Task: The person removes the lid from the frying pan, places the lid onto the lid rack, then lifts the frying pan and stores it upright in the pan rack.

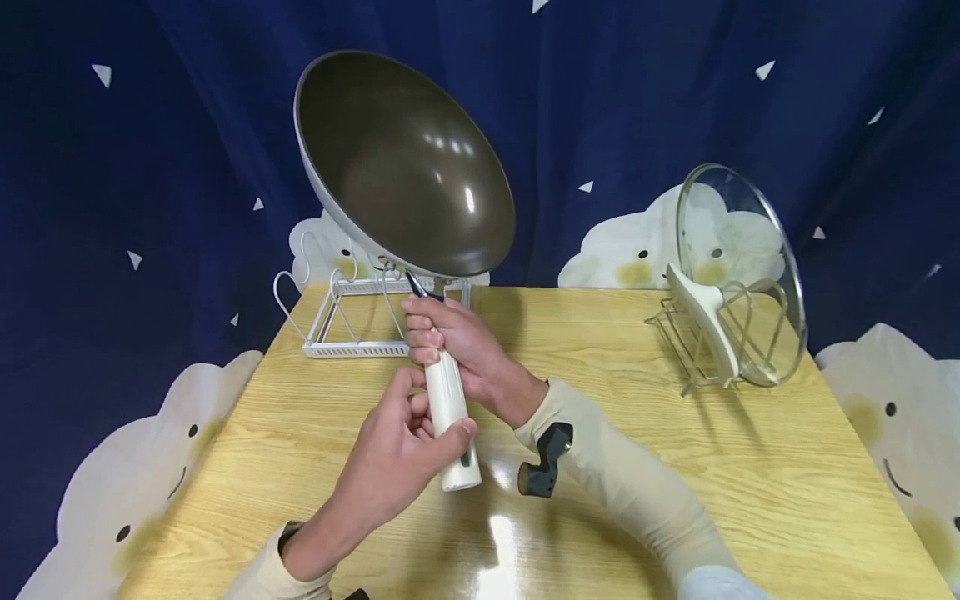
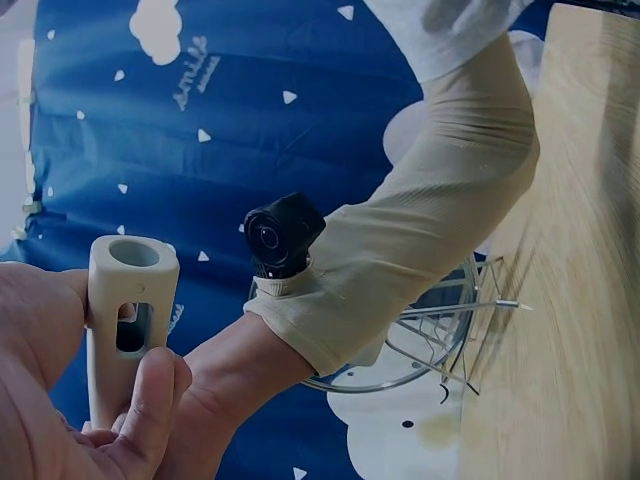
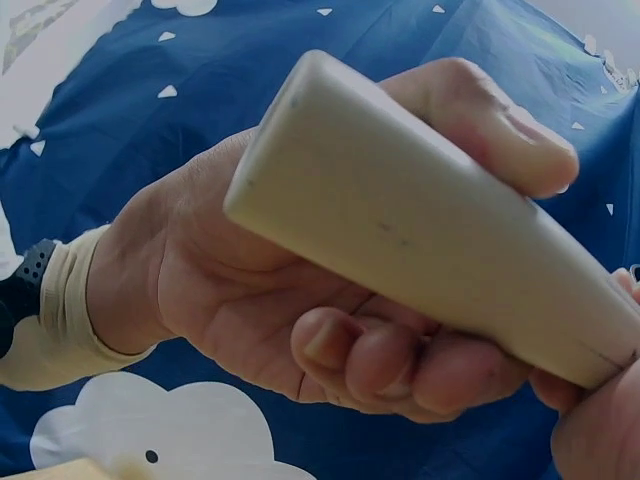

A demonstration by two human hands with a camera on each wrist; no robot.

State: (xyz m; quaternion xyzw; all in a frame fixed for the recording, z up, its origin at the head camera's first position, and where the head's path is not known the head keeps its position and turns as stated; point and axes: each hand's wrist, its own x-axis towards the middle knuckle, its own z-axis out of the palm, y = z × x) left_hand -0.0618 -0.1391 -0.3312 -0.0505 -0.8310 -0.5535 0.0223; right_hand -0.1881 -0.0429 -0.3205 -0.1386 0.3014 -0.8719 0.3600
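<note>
A deep wok [image 1: 405, 158] with a brown inside and a pale rim is held up over the far side of the table, its bowl tilted toward me. My right hand [image 1: 472, 346] grips the cream handle [image 1: 447, 392] close to the bowl. Lower down, my left hand [image 1: 386, 454] holds the same handle near its end, thumb on one side. In the right wrist view, the left hand's fingers [image 3: 380, 365] curl under the handle while its thumb lies across the other side. A slot and a hollow end show in the handle [image 2: 105, 350] in the left wrist view.
Beneath the wok, a white wire rack [image 1: 352, 352] stands at the table's back left. At the right, a glass lid [image 1: 791, 275] with a white grip [image 1: 705, 321] leans upright in a metal stand [image 1: 682, 354]. Behind the wooden table [image 1: 600, 350] hangs a dark blue curtain [image 1: 600, 100].
</note>
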